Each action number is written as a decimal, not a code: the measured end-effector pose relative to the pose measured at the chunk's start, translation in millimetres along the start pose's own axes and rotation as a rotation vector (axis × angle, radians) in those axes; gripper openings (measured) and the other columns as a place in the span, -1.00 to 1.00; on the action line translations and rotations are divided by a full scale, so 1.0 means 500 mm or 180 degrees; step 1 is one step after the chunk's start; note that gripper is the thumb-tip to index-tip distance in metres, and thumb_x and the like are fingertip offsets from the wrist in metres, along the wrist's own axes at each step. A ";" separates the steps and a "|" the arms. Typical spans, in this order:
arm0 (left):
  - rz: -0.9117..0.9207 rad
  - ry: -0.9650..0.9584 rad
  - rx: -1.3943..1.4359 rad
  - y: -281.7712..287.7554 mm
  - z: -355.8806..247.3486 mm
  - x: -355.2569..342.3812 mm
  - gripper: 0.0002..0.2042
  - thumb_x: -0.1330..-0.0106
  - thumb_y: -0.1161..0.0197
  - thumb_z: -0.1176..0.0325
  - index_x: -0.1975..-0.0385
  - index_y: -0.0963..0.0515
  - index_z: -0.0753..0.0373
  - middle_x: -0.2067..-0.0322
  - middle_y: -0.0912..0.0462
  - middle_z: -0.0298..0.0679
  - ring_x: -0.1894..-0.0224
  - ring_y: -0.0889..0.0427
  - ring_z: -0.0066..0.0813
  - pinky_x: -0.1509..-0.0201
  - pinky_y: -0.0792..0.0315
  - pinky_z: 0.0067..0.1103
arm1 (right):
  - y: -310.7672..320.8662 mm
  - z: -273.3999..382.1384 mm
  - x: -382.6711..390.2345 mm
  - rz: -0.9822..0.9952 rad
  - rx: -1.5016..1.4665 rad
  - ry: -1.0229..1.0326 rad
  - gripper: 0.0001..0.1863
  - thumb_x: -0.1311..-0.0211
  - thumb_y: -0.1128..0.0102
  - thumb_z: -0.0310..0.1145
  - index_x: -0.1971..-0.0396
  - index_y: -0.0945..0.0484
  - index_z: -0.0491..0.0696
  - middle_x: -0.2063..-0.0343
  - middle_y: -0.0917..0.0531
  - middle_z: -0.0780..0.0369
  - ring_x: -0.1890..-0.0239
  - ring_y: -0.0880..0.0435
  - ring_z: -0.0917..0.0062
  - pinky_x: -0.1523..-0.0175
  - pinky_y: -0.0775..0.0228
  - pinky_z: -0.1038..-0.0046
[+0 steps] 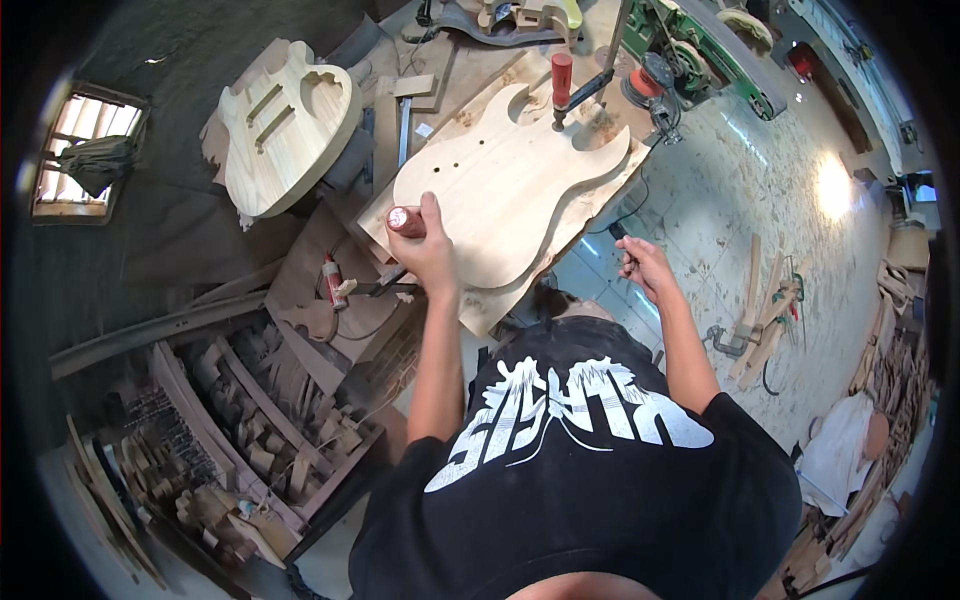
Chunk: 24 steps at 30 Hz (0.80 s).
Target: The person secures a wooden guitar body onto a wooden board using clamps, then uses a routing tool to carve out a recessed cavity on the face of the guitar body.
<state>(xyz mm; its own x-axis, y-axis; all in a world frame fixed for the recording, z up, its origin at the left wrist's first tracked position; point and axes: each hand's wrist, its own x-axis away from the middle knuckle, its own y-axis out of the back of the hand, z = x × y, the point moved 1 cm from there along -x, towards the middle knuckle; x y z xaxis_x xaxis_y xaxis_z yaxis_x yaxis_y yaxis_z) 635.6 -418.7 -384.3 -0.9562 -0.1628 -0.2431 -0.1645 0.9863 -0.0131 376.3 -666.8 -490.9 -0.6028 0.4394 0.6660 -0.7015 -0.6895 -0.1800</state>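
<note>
A pale wooden guitar body (490, 200) lies flat on a wooden board (610, 200) on the bench, with a few small dark holes in its face. My left hand (432, 250) is closed round the red handle of a clamp (405, 220) at the body's near left edge. A second clamp with a red handle (561, 85) presses on the far end between the horns. Off the bench's right edge, my right hand (647, 268) has its fingers curled beside a small dark thing; what it holds is not clear.
Another guitar body (285, 130) with routed cavities stands at the left. A red and white bottle (333, 280) is below it, near a shelf of wood offcuts (260, 440). A green belt machine (715, 55) stands at the far right. Clamps and wood strips (770, 315) lie on the right.
</note>
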 end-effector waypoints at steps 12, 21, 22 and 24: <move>0.4673 0.1770 0.1763 0.063 0.042 -0.170 -0.66 0.20 -0.47 0.51 0.70 -0.32 0.18 0.71 -0.39 -0.36 0.64 -0.33 -0.57 0.53 -0.17 -0.59 | -0.032 0.002 0.003 0.0190 0.0132 -0.0057 -0.72 -0.39 -0.18 -0.13 0.21 -0.58 -0.07 0.57 -0.47 0.43 0.55 -0.44 0.74 0.31 -0.46 0.53; -0.0378 0.0166 0.0048 -0.010 0.000 0.010 -0.69 -0.26 -0.41 0.34 0.58 -0.38 0.21 0.63 -0.33 -0.52 0.60 -0.25 -0.76 0.53 -0.14 -0.70 | 0.010 -0.010 0.027 -0.0142 0.0031 -0.0111 -0.72 -0.39 -0.17 -0.12 0.21 -0.57 -0.05 0.57 -0.46 0.42 0.55 -0.44 0.72 0.31 -0.44 0.54; -0.0378 0.0202 0.0053 -0.010 0.024 0.001 -0.69 -0.26 -0.41 0.34 0.58 -0.38 0.21 0.63 -0.33 -0.52 0.60 -0.25 -0.76 0.53 -0.14 -0.70 | 0.012 -0.014 0.030 -0.0164 0.0030 -0.0166 -0.72 -0.40 -0.17 -0.11 0.21 -0.57 -0.05 0.58 -0.46 0.42 0.55 -0.45 0.71 0.31 -0.44 0.54; 0.0357 0.0343 0.0201 0.015 0.066 -0.033 -0.69 -0.25 -0.39 0.40 0.60 -0.34 0.17 0.69 -0.38 -0.44 0.69 -0.26 -0.73 0.60 -0.15 -0.67 | 0.011 -0.021 0.028 -0.0140 0.0054 -0.0176 -0.72 -0.40 -0.17 -0.11 0.20 -0.57 -0.05 0.58 -0.46 0.42 0.55 -0.45 0.72 0.32 -0.45 0.54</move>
<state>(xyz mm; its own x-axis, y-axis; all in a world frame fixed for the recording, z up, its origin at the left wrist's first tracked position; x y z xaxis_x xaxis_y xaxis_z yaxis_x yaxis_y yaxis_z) 658.1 -407.8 -412.3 -0.9887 -0.0502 -0.1412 -0.0430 0.9976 -0.0535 360.1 -658.7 -490.1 -0.5492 0.4373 0.7121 -0.7200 -0.6801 -0.1376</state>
